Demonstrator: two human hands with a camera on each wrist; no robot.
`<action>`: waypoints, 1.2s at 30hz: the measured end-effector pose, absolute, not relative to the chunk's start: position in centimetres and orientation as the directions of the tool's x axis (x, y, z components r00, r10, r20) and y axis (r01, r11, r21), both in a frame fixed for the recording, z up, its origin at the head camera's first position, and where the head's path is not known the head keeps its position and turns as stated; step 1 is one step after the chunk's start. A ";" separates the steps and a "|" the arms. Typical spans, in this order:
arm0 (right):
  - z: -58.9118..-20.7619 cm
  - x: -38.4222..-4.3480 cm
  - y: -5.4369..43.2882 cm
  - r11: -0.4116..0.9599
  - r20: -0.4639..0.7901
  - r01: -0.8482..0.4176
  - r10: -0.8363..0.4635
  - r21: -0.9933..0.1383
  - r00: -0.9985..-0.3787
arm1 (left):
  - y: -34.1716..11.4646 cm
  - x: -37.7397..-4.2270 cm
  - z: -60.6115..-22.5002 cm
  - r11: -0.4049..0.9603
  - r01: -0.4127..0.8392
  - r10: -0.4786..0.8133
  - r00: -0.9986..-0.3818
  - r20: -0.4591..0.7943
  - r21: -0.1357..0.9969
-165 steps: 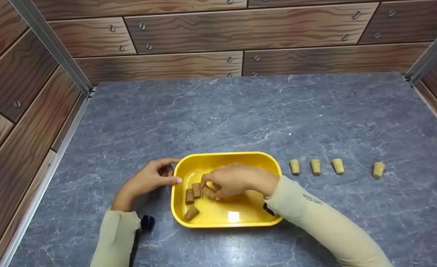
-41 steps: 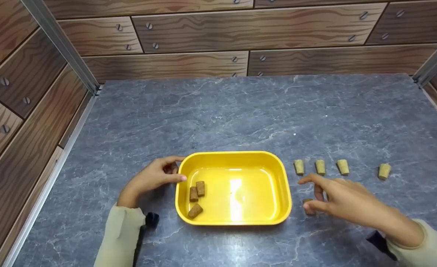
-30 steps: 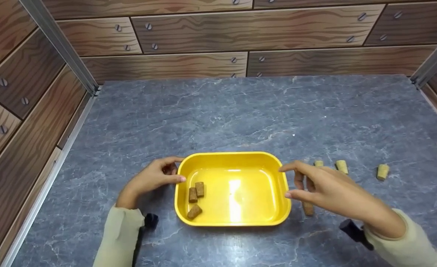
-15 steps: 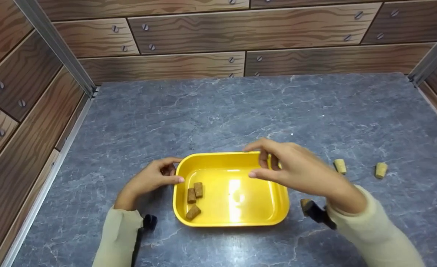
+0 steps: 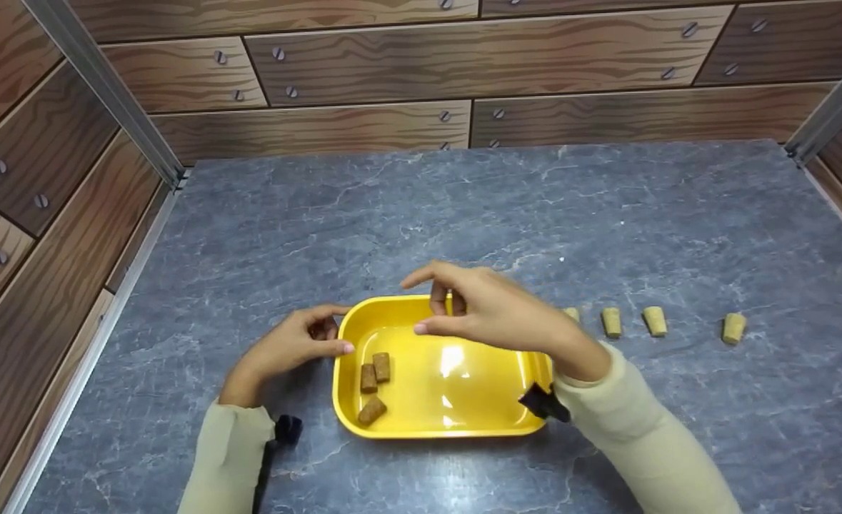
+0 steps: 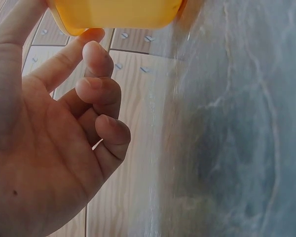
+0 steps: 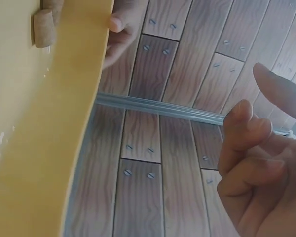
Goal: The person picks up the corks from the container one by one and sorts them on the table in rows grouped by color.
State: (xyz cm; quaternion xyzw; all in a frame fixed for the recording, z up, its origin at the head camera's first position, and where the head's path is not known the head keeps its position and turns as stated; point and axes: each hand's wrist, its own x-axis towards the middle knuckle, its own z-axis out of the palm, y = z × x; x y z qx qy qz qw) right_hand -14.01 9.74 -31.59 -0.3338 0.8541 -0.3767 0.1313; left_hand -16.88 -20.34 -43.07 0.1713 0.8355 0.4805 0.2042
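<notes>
A person's left hand [image 5: 288,343] grips the left end of the yellow tray [image 5: 428,432], thumb over the rim and index finger against the outside, the other fingers loosely bent. The right hand [image 5: 499,307] hangs above the tray's far side, its thumb and index finger spread wide around nothing, its remaining fingers curled inward.

The tray rests on the grey tabletop [image 5: 285,228], well apart from the far edge. Inside it, near its left end, two brown corks [image 5: 381,367] lie just beside each other, and a third brown cork [image 5: 372,410] lies tilted toward the tray's near left corner.

Beyond the tray, toward the tabletop's right edge, a row of pale corks [image 5: 655,321] runs roughly level with the tray's far half. The one nearest the right edge stands farther from its neighbours. The leftmost is mostly behind the right wrist, so its lie is hard to judge.

Wood-patterned panels [image 5: 363,61] line the tabletop's far edge, and a metal post [image 5: 106,93] rises at its far left corner.
</notes>
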 end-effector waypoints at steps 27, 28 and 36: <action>-39.0 -16.5 4.4 0.687 -0.276 -0.464 -0.682 -0.559 -0.677 | -20.2 -17.1 -43.3 0.501 0.090 0.476 -0.860 -0.187 0.861; -39.1 -16.5 4.3 0.695 -0.285 -0.468 -0.679 -0.546 -0.677 | -20.2 -17.1 -43.2 0.502 0.092 0.476 -0.860 -0.186 0.860; -40.0 -16.4 3.7 0.745 -0.347 -0.487 -0.653 -0.457 -0.673 | -20.2 -17.0 -43.2 0.502 0.085 0.470 -0.863 -0.188 0.861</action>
